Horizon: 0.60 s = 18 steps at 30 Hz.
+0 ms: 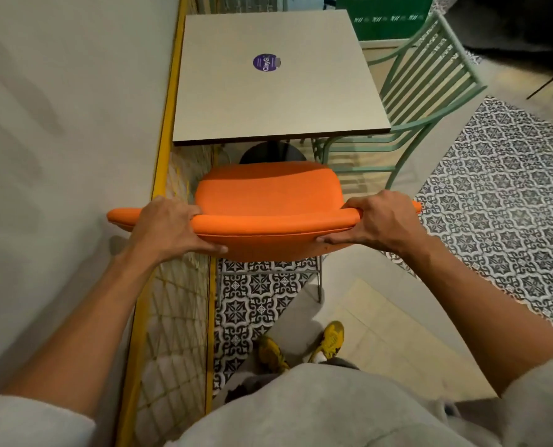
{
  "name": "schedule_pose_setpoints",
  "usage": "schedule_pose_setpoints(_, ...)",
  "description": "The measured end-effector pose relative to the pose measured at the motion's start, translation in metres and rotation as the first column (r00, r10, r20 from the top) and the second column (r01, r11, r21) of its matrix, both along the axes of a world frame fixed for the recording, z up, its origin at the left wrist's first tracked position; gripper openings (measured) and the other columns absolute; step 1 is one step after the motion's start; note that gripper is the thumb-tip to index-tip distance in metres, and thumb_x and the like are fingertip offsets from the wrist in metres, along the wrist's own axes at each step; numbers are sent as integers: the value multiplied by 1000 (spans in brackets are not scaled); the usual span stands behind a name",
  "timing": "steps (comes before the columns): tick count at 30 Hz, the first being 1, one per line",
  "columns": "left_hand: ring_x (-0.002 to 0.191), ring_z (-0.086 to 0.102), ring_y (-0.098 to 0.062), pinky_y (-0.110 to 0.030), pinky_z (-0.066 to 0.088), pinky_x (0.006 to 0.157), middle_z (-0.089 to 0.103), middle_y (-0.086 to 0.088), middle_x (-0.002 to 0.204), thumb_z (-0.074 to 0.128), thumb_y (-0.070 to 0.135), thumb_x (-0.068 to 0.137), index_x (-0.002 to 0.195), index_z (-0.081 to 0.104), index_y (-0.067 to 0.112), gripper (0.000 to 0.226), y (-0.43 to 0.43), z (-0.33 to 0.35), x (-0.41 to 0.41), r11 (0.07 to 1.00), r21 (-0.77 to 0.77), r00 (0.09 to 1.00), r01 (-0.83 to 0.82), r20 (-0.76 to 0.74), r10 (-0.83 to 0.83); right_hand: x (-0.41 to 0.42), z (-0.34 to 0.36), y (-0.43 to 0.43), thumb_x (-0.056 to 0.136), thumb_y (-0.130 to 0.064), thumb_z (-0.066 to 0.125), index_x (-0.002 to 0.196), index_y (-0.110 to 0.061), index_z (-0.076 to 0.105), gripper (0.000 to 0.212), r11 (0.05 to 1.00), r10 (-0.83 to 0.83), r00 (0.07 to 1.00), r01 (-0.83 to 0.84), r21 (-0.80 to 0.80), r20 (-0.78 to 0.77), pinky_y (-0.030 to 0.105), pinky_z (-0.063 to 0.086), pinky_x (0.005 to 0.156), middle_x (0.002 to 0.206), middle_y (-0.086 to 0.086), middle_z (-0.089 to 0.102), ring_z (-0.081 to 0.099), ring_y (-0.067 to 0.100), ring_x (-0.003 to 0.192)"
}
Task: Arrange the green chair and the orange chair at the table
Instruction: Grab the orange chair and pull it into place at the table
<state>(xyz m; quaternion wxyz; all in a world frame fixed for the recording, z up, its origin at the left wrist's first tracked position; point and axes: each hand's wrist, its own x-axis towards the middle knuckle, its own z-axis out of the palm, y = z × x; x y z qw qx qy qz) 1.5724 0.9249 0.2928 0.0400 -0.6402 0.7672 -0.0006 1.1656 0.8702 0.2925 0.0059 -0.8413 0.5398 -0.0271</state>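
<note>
orange chair (pixel 268 201) at frame centre, backrest gripped by the left hand (pixel 168 225) and right hand (pixel 376 221). green chair (pixel 430 101) already sits at the table (pixel 268 91), upper right. next, probably a straight push under.

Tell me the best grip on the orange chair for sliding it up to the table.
Grip the top rim of the backrest of the orange chair, from behind, one hand near each end. The rim is wide, curved and padded, and the seat already faces the table. The left hand and right hand already hold it this way, thumbs behind.
</note>
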Motion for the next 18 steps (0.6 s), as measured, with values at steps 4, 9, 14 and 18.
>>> schedule_pose_setpoints(4, 72, 65, -19, -38, 52, 76, 69, 5, 72, 32, 116, 48, 94, 75, 37, 102, 11, -6, -3, 1000, 3, 1000, -22, 3, 22, -7, 0, -4, 58, -113, 38, 90, -35, 77, 94, 999, 33, 999, -33, 17, 7, 34, 57, 59, 57, -11, 61, 61, 11, 55)
schedule_pose_setpoints(9, 63, 63, -12, -34, 55, 65, 66, 14, 67, 39, 114, 51, 92, 75, 38, 94, 9, -3, -4, 999, -34, 999, -25, -44, 24, -7, 0, -11, 60, -112, 39, 87, -35, 77, 90, 998, 57, 998, -57, -21, 10, 32, 55, 56, 54, -10, 60, 60, 10, 53)
schedule_pose_setpoints(14, 58, 63, -14, -33, 57, 62, 63, 13, 63, 37, 114, 51, 84, 71, 35, 92, -4, -4, -5, 998, -55, 999, 7, -46, -9, -12, 0, -22, 62, -111, 42, 78, -33, 74, 85, 998, 59, 997, -57, -38, 56, 25, 47, 48, 48, -12, 54, 56, 8, 47)
schedule_pose_setpoints(18, 53, 58, -16, -31, 53, 59, 57, 9, 58, 37, 113, 54, 79, 67, 31, 91, -9, -1, -7, 997, -63, 999, 54, 7, -54, -11, 1, -25, 61, -111, 40, 76, -32, 73, 87, 996, 64, 998, -62, -69, 23, 20, 31, 48, 45, -12, 49, 51, 8, 44)
